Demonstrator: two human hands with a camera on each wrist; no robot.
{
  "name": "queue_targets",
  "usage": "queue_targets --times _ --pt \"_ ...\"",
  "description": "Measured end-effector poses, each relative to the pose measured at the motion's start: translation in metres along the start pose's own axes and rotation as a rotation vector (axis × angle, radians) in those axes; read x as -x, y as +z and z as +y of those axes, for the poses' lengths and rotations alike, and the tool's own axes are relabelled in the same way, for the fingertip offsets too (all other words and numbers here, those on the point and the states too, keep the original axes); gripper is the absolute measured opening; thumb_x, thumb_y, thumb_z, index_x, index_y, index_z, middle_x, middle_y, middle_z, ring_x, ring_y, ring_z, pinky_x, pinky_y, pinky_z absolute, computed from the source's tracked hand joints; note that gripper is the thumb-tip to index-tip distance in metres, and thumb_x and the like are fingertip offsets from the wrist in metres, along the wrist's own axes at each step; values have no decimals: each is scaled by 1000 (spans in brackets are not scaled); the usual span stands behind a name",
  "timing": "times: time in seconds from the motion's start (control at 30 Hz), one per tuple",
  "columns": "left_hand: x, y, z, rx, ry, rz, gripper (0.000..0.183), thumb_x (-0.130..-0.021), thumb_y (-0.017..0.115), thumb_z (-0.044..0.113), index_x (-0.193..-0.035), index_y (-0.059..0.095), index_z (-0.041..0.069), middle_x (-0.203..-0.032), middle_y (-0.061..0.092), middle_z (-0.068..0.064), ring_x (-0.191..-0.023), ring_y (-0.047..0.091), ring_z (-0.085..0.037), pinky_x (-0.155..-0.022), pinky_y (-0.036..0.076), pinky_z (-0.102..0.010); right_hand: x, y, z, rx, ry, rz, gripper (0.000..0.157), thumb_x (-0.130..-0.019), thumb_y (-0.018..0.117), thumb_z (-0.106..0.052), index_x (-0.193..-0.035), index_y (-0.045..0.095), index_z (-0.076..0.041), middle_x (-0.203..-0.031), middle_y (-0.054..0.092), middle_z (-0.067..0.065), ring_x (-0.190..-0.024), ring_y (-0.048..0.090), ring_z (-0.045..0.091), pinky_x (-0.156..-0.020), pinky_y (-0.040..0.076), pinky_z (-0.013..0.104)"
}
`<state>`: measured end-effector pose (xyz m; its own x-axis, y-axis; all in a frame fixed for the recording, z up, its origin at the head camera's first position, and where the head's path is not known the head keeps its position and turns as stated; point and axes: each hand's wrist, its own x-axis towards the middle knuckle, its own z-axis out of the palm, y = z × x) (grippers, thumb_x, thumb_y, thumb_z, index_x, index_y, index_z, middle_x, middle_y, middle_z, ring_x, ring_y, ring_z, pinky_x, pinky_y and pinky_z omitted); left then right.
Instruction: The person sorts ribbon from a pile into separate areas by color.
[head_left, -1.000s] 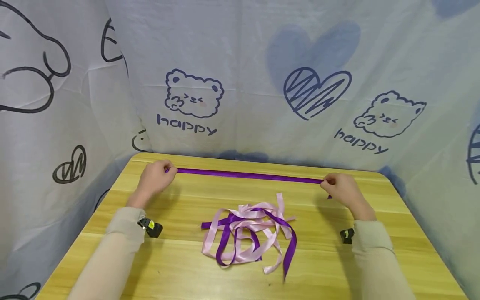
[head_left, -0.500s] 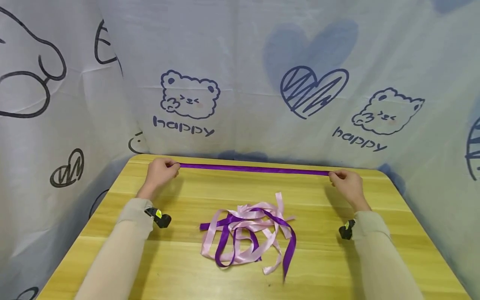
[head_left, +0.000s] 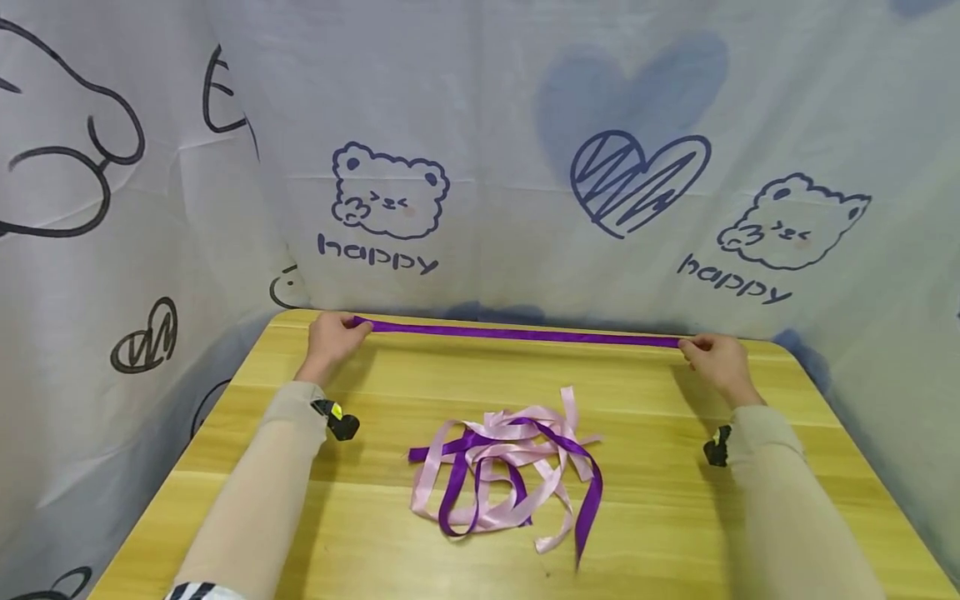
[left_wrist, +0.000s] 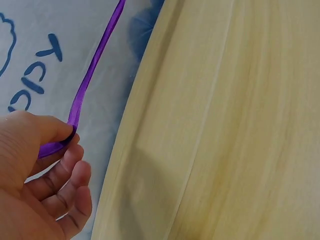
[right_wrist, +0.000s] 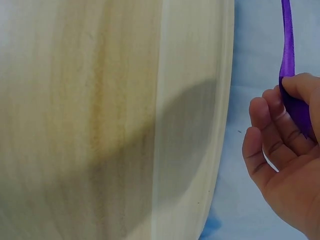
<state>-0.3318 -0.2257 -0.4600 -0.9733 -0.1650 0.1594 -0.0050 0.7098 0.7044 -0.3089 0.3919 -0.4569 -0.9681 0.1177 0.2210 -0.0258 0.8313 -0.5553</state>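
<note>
A purple ribbon is stretched taut, left to right, along the table's far edge in the head view. My left hand pinches one end between thumb and forefinger; in the left wrist view a short tail of the ribbon lies inside the palm. At the other end my right hand pinches it the same way, and the right wrist view shows the purple end tucked against the fingers. Nearer to me, between the forearms, lies a loose tangle of pink ribbons and purple ribbons.
The wooden table has rounded far corners. Behind and beside it hangs a pale printed cloth with hearts and bear drawings. Small black cameras sit at the left wrist and right wrist.
Both hands have moved farther from me, carrying the stretched purple ribbon toward the table's far edge. The ribbon tail once hanging below the right hand no longer shows there. The tangle stays put.
</note>
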Motion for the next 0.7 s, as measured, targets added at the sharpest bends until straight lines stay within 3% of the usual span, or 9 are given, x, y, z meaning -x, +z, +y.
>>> queue_targets --times 0.13,0.33,0.7 --pt "0 7 1 -25 -18 -1 35 -98 69 25 -71 63 4 -72 63 -11 -79 53 -29 -71 39 -37 0 2 3 19 -20 5 31 -100 63 -21 -100 76 7 -73 73 10 -67 61 16 -66 47 30" --pt "0 16 -7 -69 -69 13 30 -99 68 25 -89 75 -2 -85 72 -17 -80 56 -29 -69 39 -34 -4 15 5 65 -5 -46 33 -99 64 -22 -101 76 8 -88 75 20 -86 67 36 -73 48 36" --pt "4 23 -12 -117 -100 -6 30 -101 66 26 -108 77 -1 -117 75 -23 -104 65 -37 -92 51 -52 -7 22 6 130 44 -87 32 -98 66 -25 -96 76 5 -89 74 19 -81 64 33 -68 47 35"
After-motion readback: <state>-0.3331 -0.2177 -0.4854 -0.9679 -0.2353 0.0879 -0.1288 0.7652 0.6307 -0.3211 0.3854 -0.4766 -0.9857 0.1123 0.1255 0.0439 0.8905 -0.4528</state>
